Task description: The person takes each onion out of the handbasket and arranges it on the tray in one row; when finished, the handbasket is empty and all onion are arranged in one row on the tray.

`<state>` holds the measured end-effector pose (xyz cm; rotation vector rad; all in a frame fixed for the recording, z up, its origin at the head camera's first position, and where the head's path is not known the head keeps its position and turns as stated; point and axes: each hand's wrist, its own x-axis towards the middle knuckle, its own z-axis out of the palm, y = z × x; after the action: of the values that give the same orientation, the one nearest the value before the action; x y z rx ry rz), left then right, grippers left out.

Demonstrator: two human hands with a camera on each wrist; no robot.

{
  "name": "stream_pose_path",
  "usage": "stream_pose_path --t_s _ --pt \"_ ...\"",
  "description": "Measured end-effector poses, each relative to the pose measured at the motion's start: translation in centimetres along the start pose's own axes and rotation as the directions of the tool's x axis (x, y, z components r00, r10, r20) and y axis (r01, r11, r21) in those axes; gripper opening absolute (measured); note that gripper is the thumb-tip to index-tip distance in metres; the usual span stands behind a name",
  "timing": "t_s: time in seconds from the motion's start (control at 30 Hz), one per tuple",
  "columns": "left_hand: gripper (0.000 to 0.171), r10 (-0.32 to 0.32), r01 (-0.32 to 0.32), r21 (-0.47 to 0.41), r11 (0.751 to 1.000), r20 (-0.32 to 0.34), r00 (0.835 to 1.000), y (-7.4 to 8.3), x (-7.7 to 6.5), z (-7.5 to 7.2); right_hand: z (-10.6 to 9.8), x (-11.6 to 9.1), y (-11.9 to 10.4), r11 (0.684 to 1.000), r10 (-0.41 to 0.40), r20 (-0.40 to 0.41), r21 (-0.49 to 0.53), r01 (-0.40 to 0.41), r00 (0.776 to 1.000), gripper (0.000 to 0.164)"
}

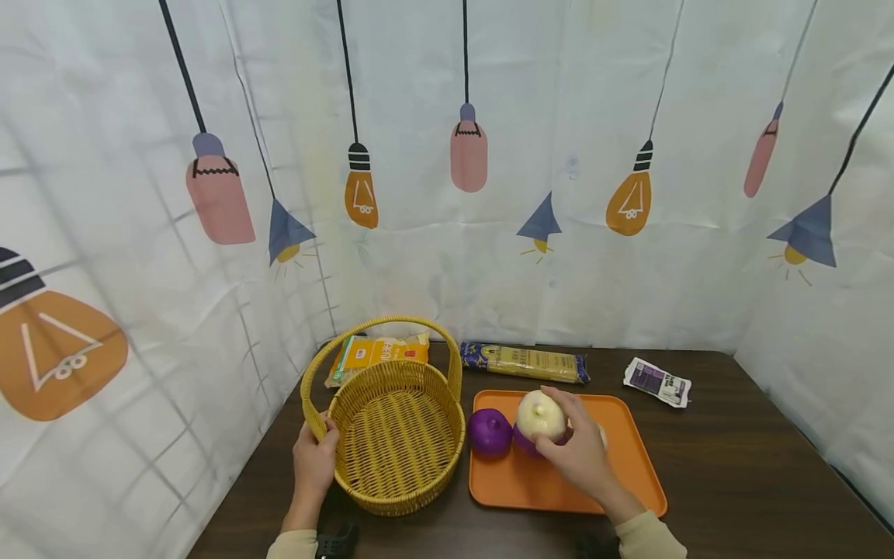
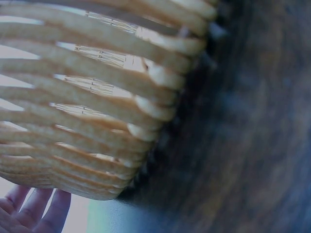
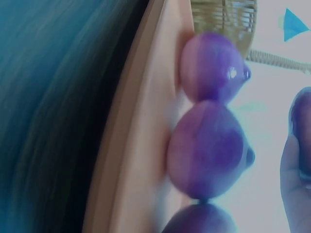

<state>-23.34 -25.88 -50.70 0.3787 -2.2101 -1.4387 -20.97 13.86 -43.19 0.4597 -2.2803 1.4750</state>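
My left hand (image 1: pixel 314 460) grips the left side of a yellow woven basket (image 1: pixel 454 458), at the foot of its tall handle. The basket holds nothing and stands on the dark table. In the left wrist view, fingers (image 2: pixel 57 211) show beyond the basket's slatted wall (image 2: pixel 87 141). Over an orange tray (image 1: pixel 520 497), my right hand (image 1: pixel 583 454) holds a white onion (image 1: pixel 541 414) between thumb and fingers. Below it sits a purple onion (image 3: pixel 206 150), partly covered in the head view, beside another purple onion (image 1: pixel 490 432). Behind the right hand a pale round thing (image 1: pixel 603 437) is mostly hidden.
Along the table's back lie an orange-and-yellow food packet (image 1: pixel 382 351), partly behind the basket handle, and a long noodle packet (image 1: pixel 527 362). A small white-and-purple pouch (image 1: pixel 658 381) lies at the back right. A printed curtain (image 1: pixel 433 279) surrounds the table's back and sides.
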Motion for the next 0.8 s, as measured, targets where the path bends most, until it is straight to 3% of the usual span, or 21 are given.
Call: stream_pose_path --t_s 0.27,0.57,0.8 --pt "0.008 -0.012 0.012 -0.01 1.0 0.031 0.999 0.1 -0.1 0.0 -1.5 -0.3 3.5 0.998 0.057 -0.042 -0.02 -0.058 0.997 0.067" --pt "0.005 -0.007 0.007 -0.012 1.0 0.025 1.0 0.2 -0.1 -0.2 -3.3 -1.2 6.6 0.995 0.014 -0.134 0.095 -0.001 0.991 0.065" --pt "0.007 -0.012 0.013 -0.011 1.0 0.018 1.0 0.2 -0.1 -0.1 -5.4 -1.7 7.7 0.999 0.031 -0.197 -0.013 -0.034 0.98 0.067"
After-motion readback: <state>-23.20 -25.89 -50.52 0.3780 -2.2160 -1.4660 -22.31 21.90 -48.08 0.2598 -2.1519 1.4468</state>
